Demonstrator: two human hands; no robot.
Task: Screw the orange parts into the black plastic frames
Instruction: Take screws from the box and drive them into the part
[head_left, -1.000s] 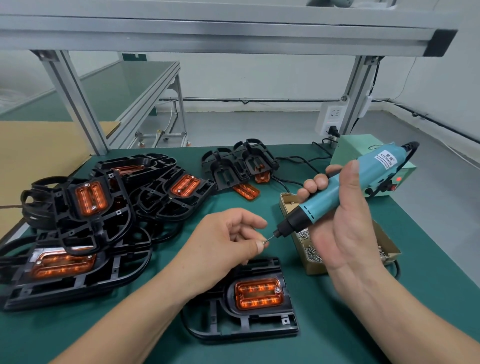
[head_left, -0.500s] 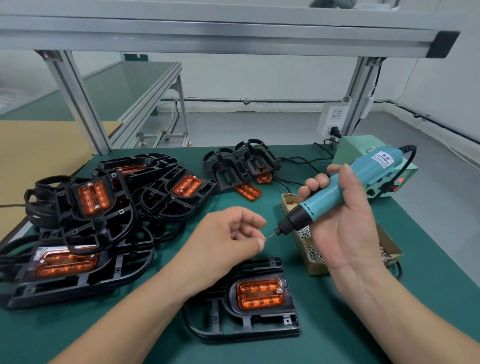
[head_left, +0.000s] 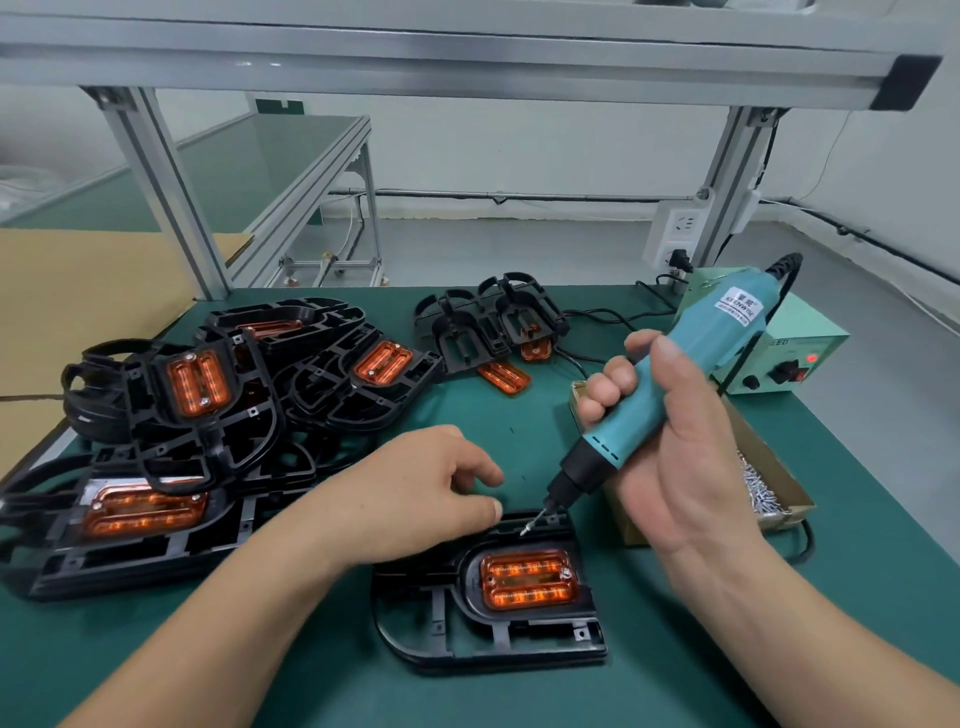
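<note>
A black plastic frame lies flat on the green mat in front of me, with an orange part seated in it. One screw head shows at the orange part's right end. My right hand grips a teal electric screwdriver, tilted down to the left. A small screw sits on its bit, just above the frame's far edge. My left hand lies by the frame's far left edge, fingers loosely curled with nothing visible in them.
A heap of black frames with orange parts fills the left of the mat. Two more frames and a loose orange part lie at the back. A cardboard box of screws and a green power unit stand at the right.
My left hand has let go of the screw at the bit and dropped to the frame's edge. The screwdriver has come down towards the frame with the screw on its tip.
</note>
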